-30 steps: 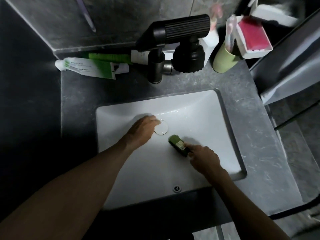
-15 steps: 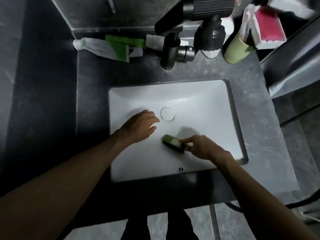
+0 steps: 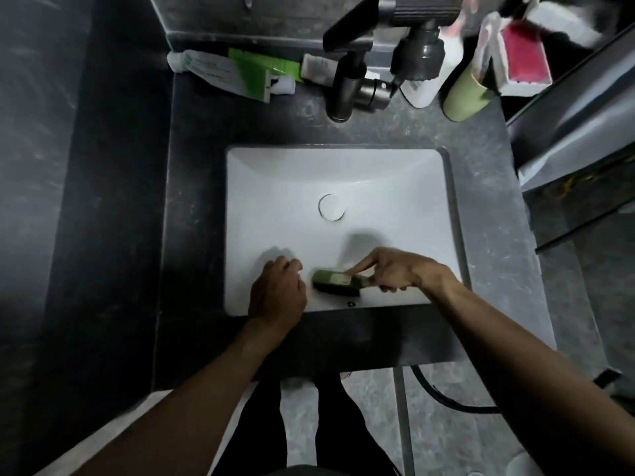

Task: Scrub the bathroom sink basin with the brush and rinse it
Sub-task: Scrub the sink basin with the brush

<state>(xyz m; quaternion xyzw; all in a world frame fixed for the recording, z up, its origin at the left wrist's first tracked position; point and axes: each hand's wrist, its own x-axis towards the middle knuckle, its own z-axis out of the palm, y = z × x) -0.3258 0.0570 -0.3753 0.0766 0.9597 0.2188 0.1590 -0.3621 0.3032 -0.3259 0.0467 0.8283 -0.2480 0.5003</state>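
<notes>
From the head view, the white rectangular sink basin (image 3: 343,173) fills the middle of the frame, set into a dark mottled counter (image 3: 488,207). Its round drain (image 3: 331,207) sits a little above centre, bare and well apart from both hands.

The brush (image 3: 335,281) is low in the basin, at the lower middle of the frame, lying nearly level against the near wall just above the small overflow hole (image 3: 351,304). It has a green back with a pale label and dark bristles underneath. The right hand (image 3: 395,269) reaches in from the lower right and has its grip clenched round the brush handle, with the forefinger stretched along the top of the brush.

The left hand (image 3: 276,293) is just beside the brush head, at the lower left of the basin over the near rim. Its grip is released, the fingers loosely bent toward the white surface and holding nothing that I can see.

Along the top of the frame, a dark faucet (image 3: 347,87) stands behind the basin. Green and white tubes (image 3: 223,73) lie at the upper left. A white bottle (image 3: 422,87), a pale green cup (image 3: 464,94) and a box with a red inside (image 3: 522,60) crowd the upper right.
</notes>
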